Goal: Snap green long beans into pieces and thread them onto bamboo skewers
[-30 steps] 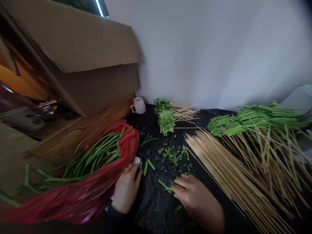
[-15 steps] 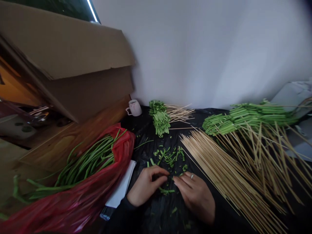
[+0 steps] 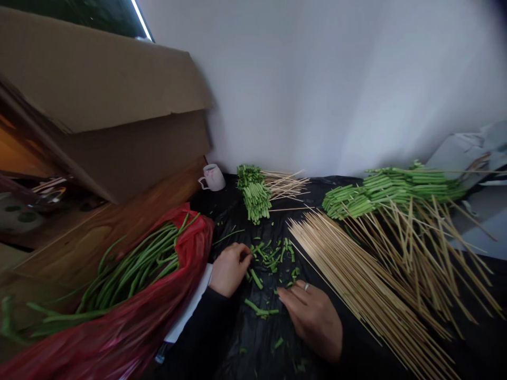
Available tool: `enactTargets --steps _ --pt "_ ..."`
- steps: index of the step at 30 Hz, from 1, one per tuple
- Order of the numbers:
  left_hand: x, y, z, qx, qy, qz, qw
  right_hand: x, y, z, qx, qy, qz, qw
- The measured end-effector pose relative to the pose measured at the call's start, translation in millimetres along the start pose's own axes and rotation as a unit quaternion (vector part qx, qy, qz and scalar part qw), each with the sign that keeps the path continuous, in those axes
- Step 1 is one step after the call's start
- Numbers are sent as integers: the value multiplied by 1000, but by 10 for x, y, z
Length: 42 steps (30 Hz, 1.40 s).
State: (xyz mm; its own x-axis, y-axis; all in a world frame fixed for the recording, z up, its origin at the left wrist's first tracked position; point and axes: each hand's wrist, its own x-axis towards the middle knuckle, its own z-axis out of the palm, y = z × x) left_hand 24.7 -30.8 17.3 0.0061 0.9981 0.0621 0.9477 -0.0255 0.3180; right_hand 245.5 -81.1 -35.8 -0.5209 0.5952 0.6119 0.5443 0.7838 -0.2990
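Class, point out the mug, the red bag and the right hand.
Mug point(image 3: 214, 178), head view: the side of its body.
Red bag point(image 3: 146, 311), head view: its near side.
Right hand point(image 3: 313, 316), head view: the back of the hand.

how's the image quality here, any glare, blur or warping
Head view: dim overall, softly brighter on the right of the wall; head view, top left: a glaring light strip; head view, edges: wide-lens stretching, plain on the box, and the red bag's near end looks smeared; head view, middle: left hand and right hand dim but readable.
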Motion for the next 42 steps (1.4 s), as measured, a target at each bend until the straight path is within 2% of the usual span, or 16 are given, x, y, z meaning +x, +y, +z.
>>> enactTargets --steps 4,6,8,10,12,16,20,23,25,28,30,31,33,35,37,42 --pt "132 -186 -241 73 91 -57 992 -3 -6 -6 6 -2 2 1000" --pt "206 -231 -275 89 110 -63 988 -6 -4 -5 7 -1 0 1000" --pt "267 -222 -214 56 77 -3 995 -9 0 0 4 -2 0 1000" --pt "311 -171 -82 2 15 90 996 -11 2 7 0 -3 1 1000" --pt "344 -106 64 -17 -16 133 991 -10 1 13 -8 -4 5 1000" --pt "374 -14 207 -19 -19 146 989 -4 -7 12 -13 0 5 1000" --pt "312 -23 107 -29 -11 149 988 9 -13 -5 -1 -5 6 1000" --pt "206 -110 -3 -84 7 120 989 18 -18 -11 3 -5 11 1000" --pt "129 -194 -44 -193 13 60 979 14 -21 -4 3 0 12 1000" --pt "21 -307 -53 -355 -37 -39 933 -2 -21 16 4 0 10 1000" --pt "-52 -353 -52 -411 -66 -72 906 -11 -17 29 4 -1 12 1000" --pt "-91 -368 -56 -416 -68 -76 904 -14 -14 33 3 -2 14 1000" --pt "-178 -392 -74 -376 -45 -61 923 -13 -9 39 0 3 16 1000" --pt "-273 -412 -95 -295 -2 -37 955 -7 -6 41 -6 12 14 1000" --pt "-363 -419 -104 -230 24 -26 972 0 -7 41 -11 18 10 1000" --pt "-440 -346 -98 -235 1 -25 972 15 -16 32 -19 19 0 1000"
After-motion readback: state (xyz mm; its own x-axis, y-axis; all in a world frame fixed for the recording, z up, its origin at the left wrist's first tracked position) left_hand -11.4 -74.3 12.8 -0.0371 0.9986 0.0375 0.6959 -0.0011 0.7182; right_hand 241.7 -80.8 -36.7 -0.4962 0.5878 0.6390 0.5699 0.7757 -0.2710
